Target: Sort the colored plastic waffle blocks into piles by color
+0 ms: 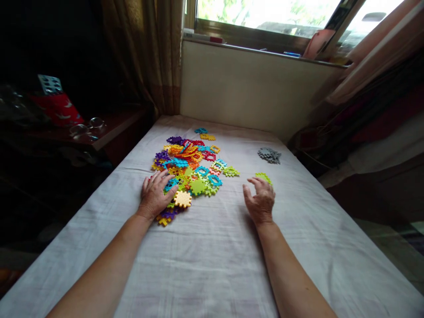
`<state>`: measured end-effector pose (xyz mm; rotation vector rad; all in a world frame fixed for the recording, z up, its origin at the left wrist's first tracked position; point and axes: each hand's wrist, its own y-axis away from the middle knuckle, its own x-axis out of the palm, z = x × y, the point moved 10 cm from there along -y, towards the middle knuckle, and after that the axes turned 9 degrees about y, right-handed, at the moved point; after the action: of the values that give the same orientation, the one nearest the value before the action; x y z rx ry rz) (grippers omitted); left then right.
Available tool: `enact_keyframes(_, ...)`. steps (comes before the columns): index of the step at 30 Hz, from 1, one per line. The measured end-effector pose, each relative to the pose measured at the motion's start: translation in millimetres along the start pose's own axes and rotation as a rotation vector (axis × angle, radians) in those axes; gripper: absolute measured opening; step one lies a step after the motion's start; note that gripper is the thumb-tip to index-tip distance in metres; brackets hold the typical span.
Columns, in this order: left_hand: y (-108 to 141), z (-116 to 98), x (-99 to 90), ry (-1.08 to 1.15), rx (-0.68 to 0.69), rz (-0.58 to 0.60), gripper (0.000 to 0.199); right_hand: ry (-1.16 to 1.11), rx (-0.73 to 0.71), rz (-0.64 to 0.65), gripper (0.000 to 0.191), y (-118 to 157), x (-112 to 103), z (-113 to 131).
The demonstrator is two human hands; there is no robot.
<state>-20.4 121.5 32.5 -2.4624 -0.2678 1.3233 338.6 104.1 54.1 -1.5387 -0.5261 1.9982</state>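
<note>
A heap of colourful interlocking plastic tiles [187, 170] with notched edges lies on the cloth-covered bed [198, 265], left of centre. My left hand [156, 193] rests on the heap's near left side, its fingers spread over the tiles. Close to its fingertips is a cream tile [183, 199]. My right hand [260, 198] is to the right of the heap, fingers slightly curled and apart, with nothing seen in it. Just beyond its fingers lies a lime green tile [264, 177], partly hidden by the hand. Farther back sits a small pile of grey tiles [269, 155].
On the left, a dark side table [122, 126] holds a pair of glasses [86, 128] and a red container [59, 108]. A wall and window [265, 17] stand behind. Curtains [145, 53] hang at the back left; fabrics [380, 88] hang at right.
</note>
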Motion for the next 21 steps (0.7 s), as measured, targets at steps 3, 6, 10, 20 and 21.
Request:
enact_keyframes(3,-3,6,-7.3,0.069,-0.021,-0.048,0.038,-0.171,-0.344,0.092,0.026,25,0,90)
enact_keyframes(6,-7,22,-20.8,0.089,-0.056,-0.137,0.037,-0.225,-0.613,0.247,0.039,59,6,164)
enact_keyframes(10,-9,34,-26.1,0.044,-0.098,-0.172,0.035,-0.211,-0.719,0.371,0.045,82,16,192)
enact_keyframes(20,-10,28,-15.3,0.051,-0.085,-0.094,0.034,-0.277,-0.639,0.314,0.032,77,8,173)
enact_keyframes(21,-10,26,-15.4,0.054,-0.078,-0.094,0.033,-0.268,-0.643,0.303,0.036,77,6,177)
